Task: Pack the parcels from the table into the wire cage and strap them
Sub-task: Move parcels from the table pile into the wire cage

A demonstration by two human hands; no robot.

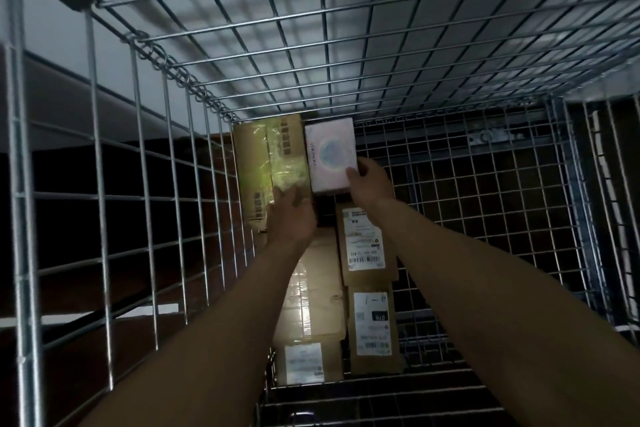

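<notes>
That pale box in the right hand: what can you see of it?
The pale box is small, whitish-pink, seemingly glossy card, with a bluish round print and a line of text too blurred to read. It is deep in the cage, close beside a taped brown parcel on its left. The right hand grips its near right corner, thumb on the face. What lies under it is hidden.

Your left hand [291, 218] and right hand [372, 184] are bare. Both of your forearms [207, 340] are bare along their whole visible length, from wrist to the frame's lower edge. Dim light hides finer detail.
</notes>
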